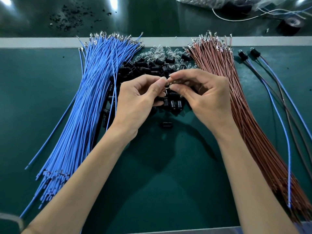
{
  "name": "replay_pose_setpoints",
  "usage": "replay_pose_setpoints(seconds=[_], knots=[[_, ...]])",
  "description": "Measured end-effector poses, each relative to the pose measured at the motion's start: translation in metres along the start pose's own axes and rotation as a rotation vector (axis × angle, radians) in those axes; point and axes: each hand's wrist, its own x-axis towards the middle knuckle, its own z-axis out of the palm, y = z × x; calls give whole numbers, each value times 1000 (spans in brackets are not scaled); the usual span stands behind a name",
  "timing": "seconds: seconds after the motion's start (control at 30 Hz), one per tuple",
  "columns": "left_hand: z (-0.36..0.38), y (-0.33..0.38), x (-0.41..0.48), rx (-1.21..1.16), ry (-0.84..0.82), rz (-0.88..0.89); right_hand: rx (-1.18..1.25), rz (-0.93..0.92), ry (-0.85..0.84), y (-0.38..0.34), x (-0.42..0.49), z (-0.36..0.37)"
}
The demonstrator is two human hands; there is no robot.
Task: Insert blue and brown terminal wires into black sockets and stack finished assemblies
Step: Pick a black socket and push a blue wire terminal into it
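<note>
The pile of black sockets (152,69) lies in the middle of the green worktop (160,174), and both hands meet just above its near half. The left hand (138,100) and the right hand (208,98) are brought together fingertip to fingertip, thumbs and forefingers curled, and between them they pinch a small part (167,87) with a glint of metal; it is too small and too covered to tell which piece it is. Directly left of the pile, touching its edge, a thick bundle of blue wires (84,107) fans toward the near edge, with the metal ends on the far side. Directly right of the pile lies a like bundle of brown wires (228,102), the metal ends also on the far side. Behind the pile and mixed into its far edge is a heap of small clear bulbs (162,50). One loose socket (167,124) lies alone just in front of the pile. Well to the right of the pile, beyond the brown bundle, two finished assemblies (243,55) lie side by side, each a black socket with a blue and a brown wire trailing toward the near edge. Far behind the pile to the right stand a roll of black tape (290,26) and a clear plastic bag (211,2).
</note>
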Motion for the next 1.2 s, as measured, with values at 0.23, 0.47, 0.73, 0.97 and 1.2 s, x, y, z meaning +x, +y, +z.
replay_pose_setpoints(seconds=[0.23, 0.47, 0.73, 0.97, 1.2], knots=[[0, 2, 0, 6, -1, -50, -55, 20, 27, -1, 0, 1], [2, -2, 0, -17, -22, -109, -92, 55, 34, -1, 0, 1], [-2, 1, 3, -75, -57, -188, -112, 64, 1, -1, -1, 0], [-1, 3, 2, -44, -21, -193, -113, 63, -16, 1, 0, 0], [-4, 4, 2, 23, -32, -152, -6, 51, 12, 3, -1, 6]])
